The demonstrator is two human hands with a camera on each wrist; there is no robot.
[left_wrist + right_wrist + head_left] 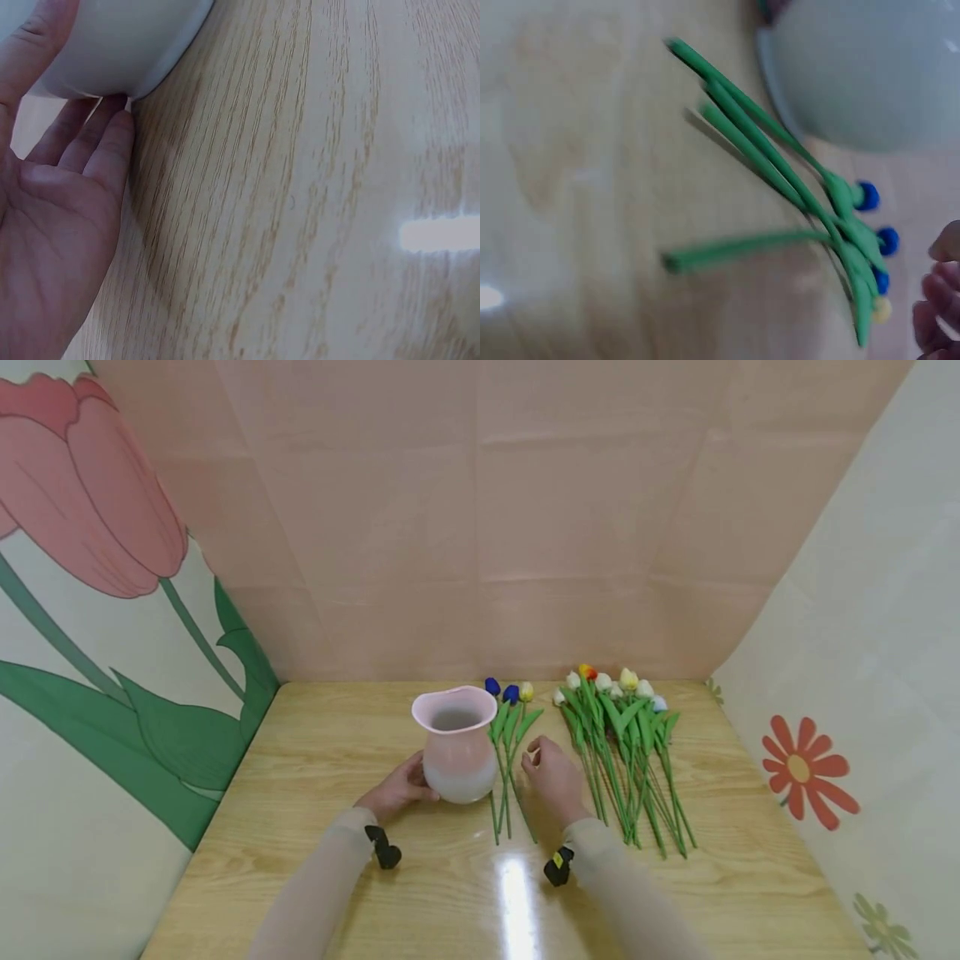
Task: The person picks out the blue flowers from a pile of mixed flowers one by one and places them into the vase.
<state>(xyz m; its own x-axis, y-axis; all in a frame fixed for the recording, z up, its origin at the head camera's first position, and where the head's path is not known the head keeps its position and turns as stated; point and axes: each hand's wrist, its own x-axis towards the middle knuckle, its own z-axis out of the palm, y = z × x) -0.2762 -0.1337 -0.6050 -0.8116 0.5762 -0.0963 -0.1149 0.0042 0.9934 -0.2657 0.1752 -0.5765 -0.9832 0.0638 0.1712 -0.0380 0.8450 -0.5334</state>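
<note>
A pink-and-white vase with a wavy rim stands upright on the wooden table. My left hand holds its lower left side; in the left wrist view the thumb lies along the wall and the fingers reach to the base. Right of the vase lies a small group of artificial tulips, blue and yellow, with green stems. My right hand hovers just right of them, fingers loosely bent and holding nothing. In the right wrist view, only the fingertips show, beside the blooms.
A larger bunch of tulips, mostly white with an orange-red one, lies on the table to the right of my right hand. A pink backdrop rises behind the table, and printed flower panels stand at both sides.
</note>
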